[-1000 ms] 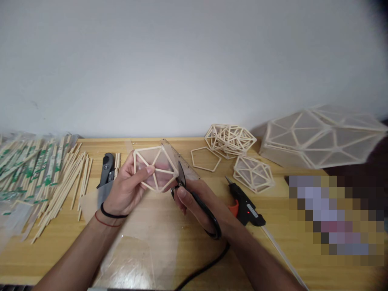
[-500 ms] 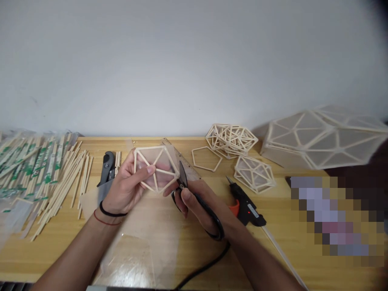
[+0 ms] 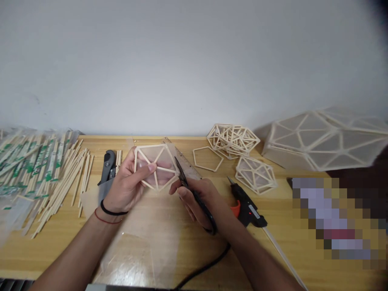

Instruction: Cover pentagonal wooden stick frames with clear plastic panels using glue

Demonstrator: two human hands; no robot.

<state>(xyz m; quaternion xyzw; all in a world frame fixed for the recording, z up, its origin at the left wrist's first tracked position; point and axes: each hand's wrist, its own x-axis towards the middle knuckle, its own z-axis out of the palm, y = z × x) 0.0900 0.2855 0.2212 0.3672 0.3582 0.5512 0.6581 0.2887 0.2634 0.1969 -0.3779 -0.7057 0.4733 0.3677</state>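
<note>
pale wall behind, wooden table [image 3: 291,242] below. left hand [image 3: 127,184] clamped on a covered stick frame [image 3: 156,166], held above table centre. right hand [image 3: 201,198] closed round scissors [image 3: 194,194]; blades risen since a second ago, now against the frame's right edge, likely trimming film. no containers; loose sticks [image 3: 57,178] far left, glue gun [image 3: 247,204] right.

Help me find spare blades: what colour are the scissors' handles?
Black, on the scissors in the right hand, head view.
</note>
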